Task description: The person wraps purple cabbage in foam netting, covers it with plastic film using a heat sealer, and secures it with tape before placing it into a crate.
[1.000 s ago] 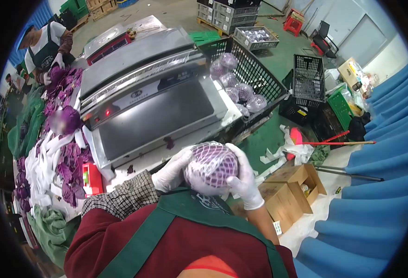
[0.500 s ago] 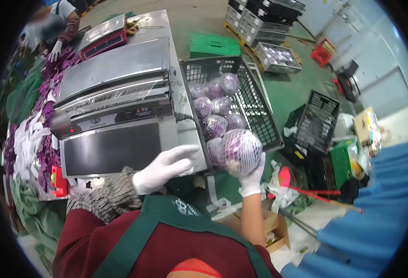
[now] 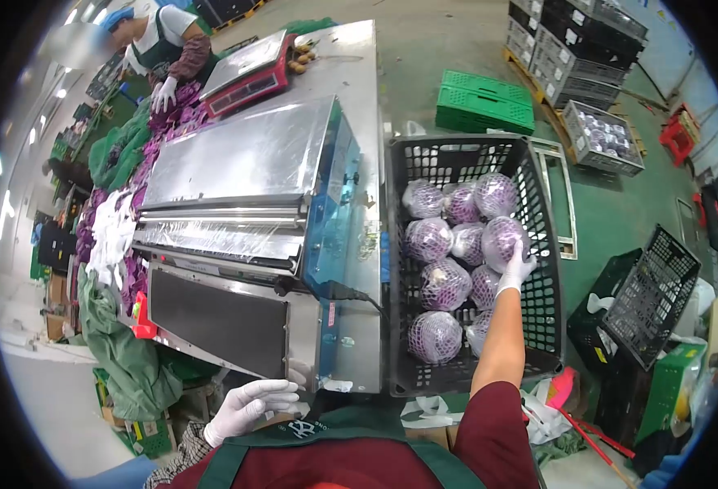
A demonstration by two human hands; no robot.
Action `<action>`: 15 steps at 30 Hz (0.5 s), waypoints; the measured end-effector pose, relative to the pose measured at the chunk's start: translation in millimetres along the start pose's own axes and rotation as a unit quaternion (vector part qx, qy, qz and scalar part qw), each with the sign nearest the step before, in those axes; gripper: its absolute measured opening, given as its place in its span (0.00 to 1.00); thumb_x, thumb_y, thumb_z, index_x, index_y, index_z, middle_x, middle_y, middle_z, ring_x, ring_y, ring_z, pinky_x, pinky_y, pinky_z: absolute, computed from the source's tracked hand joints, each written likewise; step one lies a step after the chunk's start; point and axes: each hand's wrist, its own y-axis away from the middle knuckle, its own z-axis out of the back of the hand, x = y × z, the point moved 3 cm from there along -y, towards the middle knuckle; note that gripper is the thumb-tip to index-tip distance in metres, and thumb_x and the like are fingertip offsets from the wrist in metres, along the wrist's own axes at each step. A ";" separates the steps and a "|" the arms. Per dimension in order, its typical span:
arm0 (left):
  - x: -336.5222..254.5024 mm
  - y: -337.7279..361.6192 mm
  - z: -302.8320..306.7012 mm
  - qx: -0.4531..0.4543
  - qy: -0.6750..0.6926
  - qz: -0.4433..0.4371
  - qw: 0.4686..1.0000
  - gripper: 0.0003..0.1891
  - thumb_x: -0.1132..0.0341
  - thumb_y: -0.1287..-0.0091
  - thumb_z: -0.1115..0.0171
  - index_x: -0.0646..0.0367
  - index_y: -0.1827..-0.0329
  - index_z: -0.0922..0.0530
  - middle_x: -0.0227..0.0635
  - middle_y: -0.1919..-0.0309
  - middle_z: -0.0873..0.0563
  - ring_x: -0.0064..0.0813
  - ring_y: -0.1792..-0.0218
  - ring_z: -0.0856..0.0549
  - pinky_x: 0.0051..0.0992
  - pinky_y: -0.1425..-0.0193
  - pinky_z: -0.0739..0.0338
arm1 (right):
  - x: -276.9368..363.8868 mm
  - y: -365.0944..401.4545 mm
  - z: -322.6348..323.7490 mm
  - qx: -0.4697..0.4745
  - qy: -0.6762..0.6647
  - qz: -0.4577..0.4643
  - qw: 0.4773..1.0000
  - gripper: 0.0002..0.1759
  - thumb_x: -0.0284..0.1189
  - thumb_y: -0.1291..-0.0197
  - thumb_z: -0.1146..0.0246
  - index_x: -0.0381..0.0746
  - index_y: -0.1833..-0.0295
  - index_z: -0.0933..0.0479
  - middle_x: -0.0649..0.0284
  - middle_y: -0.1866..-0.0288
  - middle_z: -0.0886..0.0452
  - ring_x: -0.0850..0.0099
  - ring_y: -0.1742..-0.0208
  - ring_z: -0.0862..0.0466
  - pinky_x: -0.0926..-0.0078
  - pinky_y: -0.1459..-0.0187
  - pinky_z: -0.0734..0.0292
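A black plastic crate (image 3: 475, 147) stands to the right of the metal table and holds several purple cabbages (image 3: 444, 284) in clear film and white net. My right hand (image 3: 515, 270), in a white glove, grips a wrapped cabbage (image 3: 503, 240) inside the crate's right part, among the others. Near the table's front edge, my left hand (image 3: 253, 406), also gloved in white, hovers with fingers apart and holds nothing. The film-wrapping machine (image 3: 220, 244) with its dark plate (image 3: 216, 322) lies in front of that hand.
At the back left a co-worker (image 3: 167, 49) stands by purple leaves (image 3: 181, 107) and a red scale (image 3: 249, 88). Green crates (image 3: 485, 102), stacked grey crates (image 3: 575, 61) and a crate of wrapped cabbages (image 3: 603, 137) are behind. A tilted black crate (image 3: 651, 297) stands at right.
My right hand has carried the cabbage away from my body, into the crate's right part. The view has turned left. My left hand remains open, lower in view.
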 end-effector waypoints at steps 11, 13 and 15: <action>-7.9 88.0 81.1 -0.074 -0.029 -0.095 0.992 0.32 0.52 0.36 0.41 0.70 0.39 0.34 0.47 0.43 0.26 0.36 0.45 0.22 0.35 0.41 0.27 | 42.9 53.8 13.0 0.170 0.016 -0.018 0.985 0.32 0.45 0.39 0.46 0.30 0.39 0.36 0.50 0.38 0.32 0.61 0.38 0.30 0.67 0.40 0.34; -10.5 128.0 123.0 -0.158 -0.057 -0.160 0.973 0.28 0.53 0.36 0.43 0.70 0.42 0.31 0.45 0.47 0.22 0.34 0.47 0.21 0.34 0.44 0.25 | 88.2 126.2 7.8 0.212 -0.070 -0.054 0.973 0.28 0.43 0.36 0.49 0.33 0.40 0.35 0.55 0.40 0.30 0.64 0.40 0.29 0.64 0.41 0.34; -12.8 174.9 176.7 -0.244 -0.041 -0.225 0.942 0.29 0.51 0.37 0.42 0.70 0.44 0.30 0.46 0.49 0.21 0.38 0.50 0.19 0.36 0.44 0.25 | 131.9 199.0 -6.0 0.300 -0.138 -0.022 0.944 0.25 0.42 0.34 0.51 0.35 0.41 0.35 0.59 0.43 0.28 0.66 0.42 0.27 0.63 0.41 0.34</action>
